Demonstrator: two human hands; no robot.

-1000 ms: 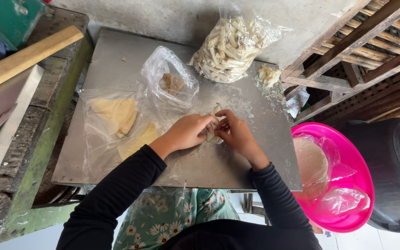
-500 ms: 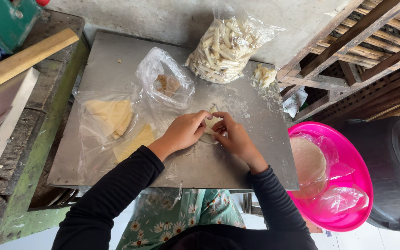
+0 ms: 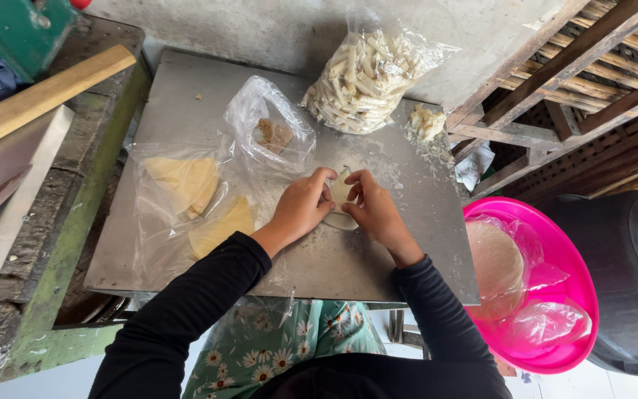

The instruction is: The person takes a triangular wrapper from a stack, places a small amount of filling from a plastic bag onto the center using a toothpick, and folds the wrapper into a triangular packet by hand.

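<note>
Left hand (image 3: 302,209) and right hand (image 3: 374,213) both pinch a pale dough wrapper (image 3: 340,201), fingers closed on its edges. It lies mid-counter (image 3: 186,96) on floured metal, just below a clear bag of brown filling (image 3: 275,133).

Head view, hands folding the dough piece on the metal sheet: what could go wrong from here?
1. The thin dough piece, pinched between the left hand and right hand, might tear or seal unevenly.
2. The open filling bag lies close behind the hands; a nudge could spill it.
3. The big bag of rolled pieces leans near the far edge of the metal sheet and may tip.
</note>
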